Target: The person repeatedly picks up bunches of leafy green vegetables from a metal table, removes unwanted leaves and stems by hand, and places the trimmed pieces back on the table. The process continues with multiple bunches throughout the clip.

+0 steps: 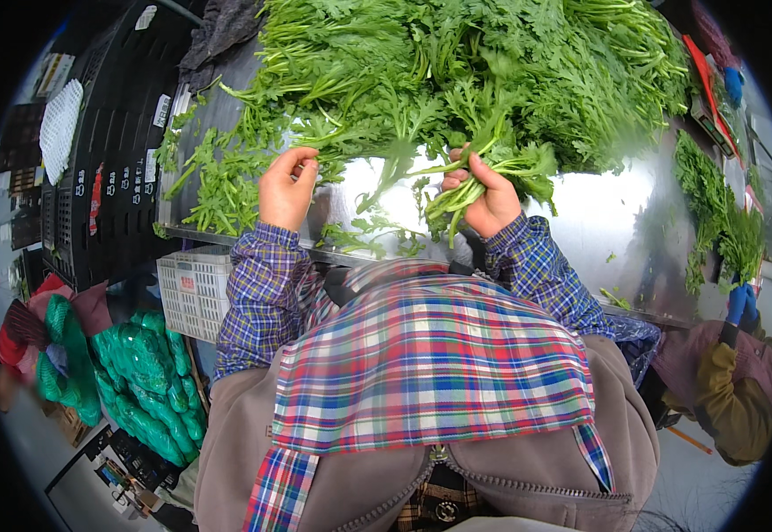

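Note:
My right hand (489,199) grips a small bunch of leafy greens (456,198), its cut stems pointing left and its leaves trailing out to the right. My left hand (288,187) hovers to the left of it with fingers curled and the thumb close to them; I see nothing held there. Between the two hands a sprig (389,173) is blurred over the shiny metal table (592,206). Beyond both hands rises a large heap of greens (466,66) with lobed leaves, probably garland chrysanthemum. Loose trimmings (223,193) lie beside my left hand.
Black plastic crates (113,153) are stacked at the left. Below the table's left edge stand a white plastic basket (193,289) and green bulging bags (147,379). At right, another person's blue-gloved hand (741,304) is by more greens (725,226), near a scale (712,120).

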### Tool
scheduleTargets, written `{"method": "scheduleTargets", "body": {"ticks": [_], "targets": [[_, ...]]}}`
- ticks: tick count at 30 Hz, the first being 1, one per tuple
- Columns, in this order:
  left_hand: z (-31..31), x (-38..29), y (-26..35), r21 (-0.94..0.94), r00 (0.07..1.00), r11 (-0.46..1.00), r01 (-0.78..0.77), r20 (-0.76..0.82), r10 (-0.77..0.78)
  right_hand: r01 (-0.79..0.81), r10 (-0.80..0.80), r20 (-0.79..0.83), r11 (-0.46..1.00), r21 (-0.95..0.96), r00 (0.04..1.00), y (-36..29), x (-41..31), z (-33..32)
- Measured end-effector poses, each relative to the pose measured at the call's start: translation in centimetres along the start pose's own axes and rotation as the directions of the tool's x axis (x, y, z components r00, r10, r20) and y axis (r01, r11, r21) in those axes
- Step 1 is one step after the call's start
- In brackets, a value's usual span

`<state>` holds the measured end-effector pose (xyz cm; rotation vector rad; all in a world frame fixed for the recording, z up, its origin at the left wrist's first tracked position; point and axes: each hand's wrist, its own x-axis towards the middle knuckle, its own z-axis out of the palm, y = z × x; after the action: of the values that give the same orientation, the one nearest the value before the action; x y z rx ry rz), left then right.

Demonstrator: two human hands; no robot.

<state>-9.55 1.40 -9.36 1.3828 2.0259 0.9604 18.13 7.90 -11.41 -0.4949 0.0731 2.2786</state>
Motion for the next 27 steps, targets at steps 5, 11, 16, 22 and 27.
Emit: {"method": "scheduleTargets", "body": {"ticks": [5,11,16,22,27], "targets": [[2.4,-1.3,0.4,0.137,0.958,0.96,-0.245,0.184,0.219,-0.089,0.089,-0.003,0.995,0.037,0.996,0.4,0.0,-1.4],[7.4,-2.8,1.0,0.349,0.917,0.863,-0.365,0.293,0.269,-0.105,0.077,-0.183,0.984,-0.146,0.98,0.6,0.2,-1.8],[8.0,-2.5,0.3,0.381,0.892,0.816,-0.435,0.304,0.334,-0.14,0.034,-0.34,0.946,-0.292,0.94,0.6,-0.1,-2.2],[7.1,-2.7,1.9,-0.141,0.953,0.984,-0.105,0.268,0.14,-0.168,0.062,-0.322,0.934,-0.314,0.945,1.0,0.2,-2.9],[7.1,-3.6,4.6,-0.063,0.945,0.959,-0.275,0.166,0.282,-0.221,0.121,-0.236,0.86,-0.46,0.964,2.0,0.0,-2.3]]}}
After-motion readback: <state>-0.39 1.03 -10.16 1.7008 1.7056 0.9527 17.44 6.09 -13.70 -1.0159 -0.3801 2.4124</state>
